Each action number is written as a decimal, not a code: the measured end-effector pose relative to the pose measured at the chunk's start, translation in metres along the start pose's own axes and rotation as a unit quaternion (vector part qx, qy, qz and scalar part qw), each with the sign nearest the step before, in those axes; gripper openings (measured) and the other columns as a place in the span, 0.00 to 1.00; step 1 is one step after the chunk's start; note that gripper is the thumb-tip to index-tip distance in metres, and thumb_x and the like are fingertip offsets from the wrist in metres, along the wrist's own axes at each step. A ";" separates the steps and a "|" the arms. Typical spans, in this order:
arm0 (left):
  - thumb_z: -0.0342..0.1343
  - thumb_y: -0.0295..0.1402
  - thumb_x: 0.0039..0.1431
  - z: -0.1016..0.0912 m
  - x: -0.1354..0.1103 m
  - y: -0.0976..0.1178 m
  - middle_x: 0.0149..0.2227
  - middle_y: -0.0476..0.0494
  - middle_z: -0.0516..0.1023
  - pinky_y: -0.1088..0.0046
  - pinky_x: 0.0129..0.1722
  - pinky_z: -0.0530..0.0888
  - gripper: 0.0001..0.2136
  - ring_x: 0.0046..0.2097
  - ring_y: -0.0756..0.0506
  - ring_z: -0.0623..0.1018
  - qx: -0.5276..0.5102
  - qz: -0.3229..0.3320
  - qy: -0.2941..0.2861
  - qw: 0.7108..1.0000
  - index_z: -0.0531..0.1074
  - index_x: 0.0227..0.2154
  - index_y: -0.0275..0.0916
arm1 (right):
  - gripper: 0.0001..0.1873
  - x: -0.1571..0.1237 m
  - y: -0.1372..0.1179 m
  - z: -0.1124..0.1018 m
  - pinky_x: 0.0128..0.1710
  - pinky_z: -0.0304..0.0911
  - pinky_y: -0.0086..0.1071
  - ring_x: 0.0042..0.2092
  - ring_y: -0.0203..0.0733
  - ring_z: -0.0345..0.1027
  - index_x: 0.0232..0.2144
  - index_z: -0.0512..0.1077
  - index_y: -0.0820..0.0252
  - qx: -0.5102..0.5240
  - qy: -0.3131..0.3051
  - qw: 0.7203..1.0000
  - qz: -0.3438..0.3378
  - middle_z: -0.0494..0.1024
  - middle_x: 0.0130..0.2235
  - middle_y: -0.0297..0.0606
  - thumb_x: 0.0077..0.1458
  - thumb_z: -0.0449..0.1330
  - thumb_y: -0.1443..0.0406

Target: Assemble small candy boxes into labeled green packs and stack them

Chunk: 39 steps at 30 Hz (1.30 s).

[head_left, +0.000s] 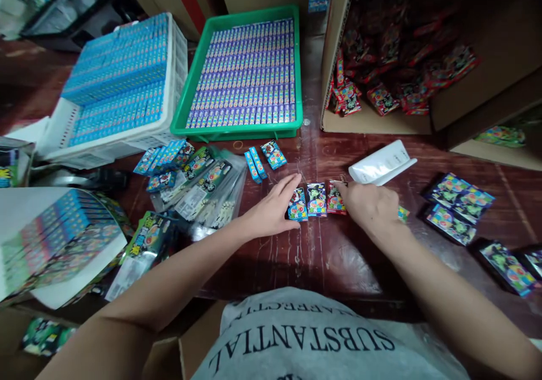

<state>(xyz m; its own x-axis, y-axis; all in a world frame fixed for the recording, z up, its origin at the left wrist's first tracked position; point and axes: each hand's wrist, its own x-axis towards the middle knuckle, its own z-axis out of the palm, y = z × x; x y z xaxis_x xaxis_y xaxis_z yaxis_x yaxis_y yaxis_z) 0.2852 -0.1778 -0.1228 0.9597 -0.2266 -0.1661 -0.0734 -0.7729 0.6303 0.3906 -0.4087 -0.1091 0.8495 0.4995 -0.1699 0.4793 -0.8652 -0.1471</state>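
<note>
Three small printed boxes stand in a short row on the table in front of me: a blue box (297, 206), a purple-and-white box (317, 200) and a red box (336, 199). My left hand (275, 208) rests against the blue box's left side, fingers stretched and thumb apart. My right hand (372, 208) is curled, its fingertips at the upper right of the red box. A colourful box corner (403, 214) peeks out beside that hand; the rest is hidden. Above the row lie a blue box (274, 154) and two narrow blue boxes on edge (255, 165).
A green tray (237, 133) of purple boxes and a white crate (173, 81) of blue ones stand at the back. Flat plastic packets (207, 193) lie left. A curled white sheet (381, 162), dark boxes (459, 199) and a carton (376, 123) of red packs are right.
</note>
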 end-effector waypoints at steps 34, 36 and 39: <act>0.54 0.57 0.61 -0.048 -0.101 -0.044 0.59 0.19 0.69 0.53 0.60 0.65 0.43 0.60 0.27 0.68 0.306 -0.307 0.167 0.885 0.57 0.66 0.23 | 0.17 -0.013 -0.074 0.002 0.56 0.66 0.52 0.54 0.53 0.71 0.55 0.71 0.54 0.170 0.037 0.907 -0.385 0.76 0.55 0.44 0.68 0.54 0.58; 0.56 0.59 0.58 -0.055 -0.099 -0.054 0.57 0.21 0.71 0.54 0.57 0.67 0.43 0.57 0.28 0.71 0.297 -0.328 0.153 0.884 0.60 0.64 0.26 | 0.16 -0.012 -0.096 0.010 0.56 0.68 0.51 0.53 0.51 0.71 0.55 0.71 0.54 0.207 0.020 0.891 -0.403 0.76 0.53 0.44 0.69 0.54 0.60; 0.55 0.54 0.63 -0.062 -0.100 -0.051 0.51 0.30 0.77 0.56 0.53 0.70 0.28 0.54 0.31 0.74 0.287 -0.328 0.145 0.888 0.71 0.56 0.37 | 0.17 -0.012 -0.125 0.020 0.56 0.70 0.51 0.54 0.51 0.71 0.57 0.69 0.55 0.281 0.013 0.880 -0.383 0.75 0.53 0.44 0.68 0.54 0.62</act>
<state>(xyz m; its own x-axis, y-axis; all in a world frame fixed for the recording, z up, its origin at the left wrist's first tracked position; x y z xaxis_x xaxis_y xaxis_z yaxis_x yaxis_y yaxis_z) 0.2100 -0.0794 -0.0911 0.8705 0.4821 -0.0994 0.4811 -0.8760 -0.0350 0.3157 -0.3054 -0.1086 0.3341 0.9188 0.2104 0.7346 -0.1140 -0.6689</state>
